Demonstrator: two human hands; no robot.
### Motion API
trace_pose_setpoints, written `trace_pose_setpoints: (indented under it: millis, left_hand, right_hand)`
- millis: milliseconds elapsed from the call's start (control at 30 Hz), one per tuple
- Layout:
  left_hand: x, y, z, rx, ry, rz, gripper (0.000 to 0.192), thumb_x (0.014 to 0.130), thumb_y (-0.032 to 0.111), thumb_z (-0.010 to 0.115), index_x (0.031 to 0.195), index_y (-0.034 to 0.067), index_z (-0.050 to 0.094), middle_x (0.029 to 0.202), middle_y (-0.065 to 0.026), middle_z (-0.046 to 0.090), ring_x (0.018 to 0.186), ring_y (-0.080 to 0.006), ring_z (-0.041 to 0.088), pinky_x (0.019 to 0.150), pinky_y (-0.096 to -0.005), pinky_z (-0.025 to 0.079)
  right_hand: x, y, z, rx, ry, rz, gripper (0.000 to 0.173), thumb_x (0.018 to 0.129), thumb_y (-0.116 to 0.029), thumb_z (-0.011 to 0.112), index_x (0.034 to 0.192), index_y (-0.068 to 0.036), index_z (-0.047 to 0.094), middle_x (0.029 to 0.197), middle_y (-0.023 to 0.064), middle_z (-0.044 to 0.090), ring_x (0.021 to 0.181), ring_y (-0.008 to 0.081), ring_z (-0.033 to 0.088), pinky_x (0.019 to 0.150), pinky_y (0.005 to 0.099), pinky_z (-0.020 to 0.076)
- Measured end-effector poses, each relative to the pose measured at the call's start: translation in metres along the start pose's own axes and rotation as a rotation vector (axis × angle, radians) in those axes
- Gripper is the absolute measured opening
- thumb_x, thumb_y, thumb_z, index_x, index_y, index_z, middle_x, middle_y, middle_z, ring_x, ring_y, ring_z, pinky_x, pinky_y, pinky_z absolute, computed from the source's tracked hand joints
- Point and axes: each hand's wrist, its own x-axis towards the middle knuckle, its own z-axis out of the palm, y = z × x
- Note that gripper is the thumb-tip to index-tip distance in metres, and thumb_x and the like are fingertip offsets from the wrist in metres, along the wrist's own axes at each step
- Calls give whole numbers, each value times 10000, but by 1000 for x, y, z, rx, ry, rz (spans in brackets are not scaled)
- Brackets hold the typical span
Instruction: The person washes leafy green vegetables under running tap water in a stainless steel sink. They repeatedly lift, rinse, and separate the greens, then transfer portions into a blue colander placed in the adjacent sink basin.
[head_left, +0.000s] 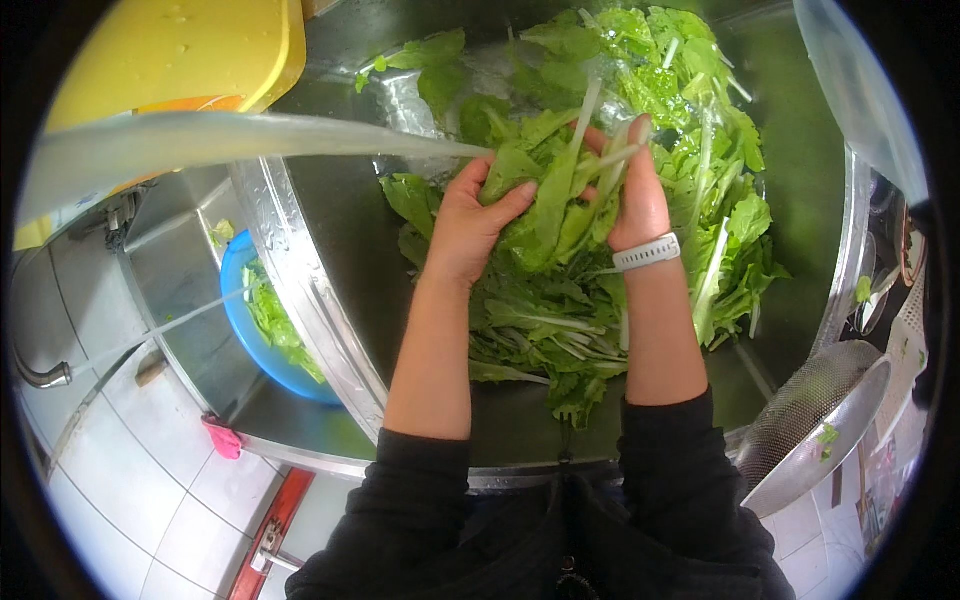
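Note:
A bunch of leafy greens is held between my two hands, above more greens in a stainless steel sink. My left hand grips the bunch from the left, its thumb lying over the leaves. On the other side my right hand holds the pale stems between thumb and fingers; some of its fingers are hidden behind leaves. A white wristband is on my right wrist. Loose greens float and lie in the water around both hands. A translucent strip crosses from the left towards my left fingers.
Left of the sink's metal divider, a blue basin holds greens while water runs from a faucet. A yellow plastic container stands at upper left. At the right edge are a perforated metal strainer and a slotted utensil.

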Motion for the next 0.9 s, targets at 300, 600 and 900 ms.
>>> trace_pose_setpoints:
  millis: [300,600,900]
  left_hand:
    - [15,-20,-10,1301,119,-57,470,708,107,630,1114,-41,448,1094,-195,485,1029,-323,469,865,-378,393]
    - [80,-51,-3,1060,130,134,269,760,138,563,980,-16,553,840,-166,589,772,-291,562,685,-360,435]
    - [44,-65,-2,874,-62,180,492,752,322,608,1091,-18,499,999,-189,559,914,-306,542,781,-373,429]
  right_hand:
    - [41,34,-6,-531,134,-26,316,747,-206,648,1019,-76,552,1007,66,547,976,179,469,845,329,349]
    - [58,45,-33,-388,396,-108,200,771,-173,609,904,-26,580,883,76,585,806,155,507,762,303,373]
    - [55,36,-43,-516,367,-86,388,740,-378,640,924,-39,595,937,49,554,801,150,513,724,281,403]
